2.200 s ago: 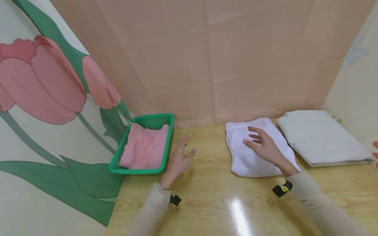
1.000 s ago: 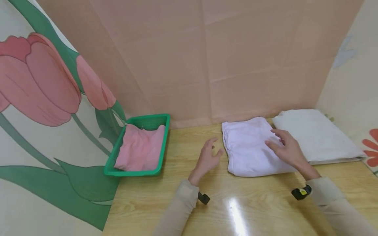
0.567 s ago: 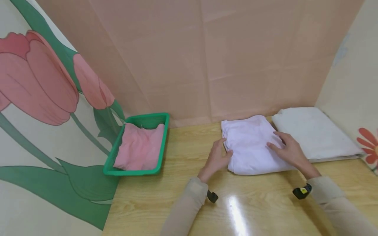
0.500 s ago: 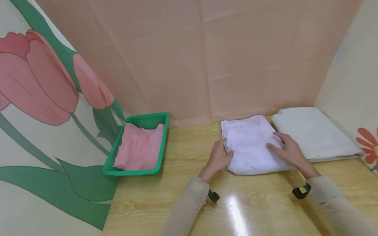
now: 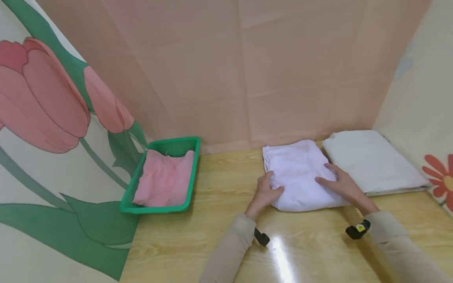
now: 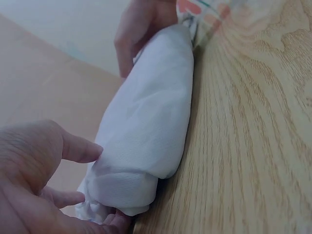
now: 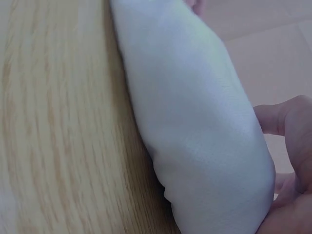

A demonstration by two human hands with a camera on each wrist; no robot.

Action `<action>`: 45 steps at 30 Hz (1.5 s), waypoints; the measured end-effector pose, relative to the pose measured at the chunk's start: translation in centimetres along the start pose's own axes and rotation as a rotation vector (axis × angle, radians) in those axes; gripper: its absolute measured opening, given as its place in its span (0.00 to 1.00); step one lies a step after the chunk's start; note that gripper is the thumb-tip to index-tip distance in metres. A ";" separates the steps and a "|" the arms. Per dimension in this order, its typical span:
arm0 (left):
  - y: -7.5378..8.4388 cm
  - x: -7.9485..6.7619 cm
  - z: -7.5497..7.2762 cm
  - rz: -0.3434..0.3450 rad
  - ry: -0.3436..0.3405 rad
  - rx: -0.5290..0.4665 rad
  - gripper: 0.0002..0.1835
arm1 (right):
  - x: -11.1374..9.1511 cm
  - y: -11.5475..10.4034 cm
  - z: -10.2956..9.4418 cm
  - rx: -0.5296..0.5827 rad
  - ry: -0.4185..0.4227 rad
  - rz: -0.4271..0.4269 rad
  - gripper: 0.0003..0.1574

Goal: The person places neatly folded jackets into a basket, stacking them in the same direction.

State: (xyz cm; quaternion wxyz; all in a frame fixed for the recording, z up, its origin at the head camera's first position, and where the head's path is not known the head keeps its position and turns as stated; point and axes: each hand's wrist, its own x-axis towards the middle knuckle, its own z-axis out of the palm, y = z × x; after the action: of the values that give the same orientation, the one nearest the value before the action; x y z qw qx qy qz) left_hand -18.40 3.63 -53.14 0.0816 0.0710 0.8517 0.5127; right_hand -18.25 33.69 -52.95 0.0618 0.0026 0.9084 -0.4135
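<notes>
A folded white cloth with a faint lilac tint (image 5: 297,169) lies on the table, right of centre in the head view. My left hand (image 5: 264,193) grips its left edge; in the left wrist view the thumb touches the top while fingers (image 6: 114,222) tuck in under the folded layers. At the cloth's right edge, my right hand (image 5: 341,184) holds on with its thumb on top and its other fingers along the far side. The right wrist view shows the cloth's thick rounded front side (image 7: 195,117) low against the wood; that hand's fingertips are partly hidden behind it.
A green plastic basket (image 5: 195,173) with a folded pink cloth (image 5: 164,179) inside stands at the left. Right of the white cloth lies a larger off-white folded sheet (image 5: 375,161). Behind the wooden table (image 5: 177,243) hangs a beige backdrop (image 5: 198,70).
My left hand has moved right from beside the basket to the white cloth's left edge. My right hand has shifted from above the cloth to its right edge. Both now take hold of it.
</notes>
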 end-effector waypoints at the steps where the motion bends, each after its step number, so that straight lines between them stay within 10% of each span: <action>1: 0.0 -0.1 0.1 -0.007 0.008 -0.007 0.39 | -0.1 0.0 0.0 0.030 -0.018 0.010 0.64; 20: 0.0 0.8 -0.2 -0.129 -0.167 -0.403 0.40 | 0.3 2.0 -1.1 0.442 -0.308 0.052 0.58; 45: 0.2 0.2 -0.6 -0.115 -0.103 -0.341 0.27 | -1.1 0.4 -0.8 0.559 -0.315 0.050 0.49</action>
State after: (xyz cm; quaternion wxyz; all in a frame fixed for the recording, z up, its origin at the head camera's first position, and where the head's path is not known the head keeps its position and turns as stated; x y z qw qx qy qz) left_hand -18.72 3.26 -52.75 0.1653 0.0335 0.7498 0.6399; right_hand -17.23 34.65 -52.60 0.2086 -0.0220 0.7387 -0.6406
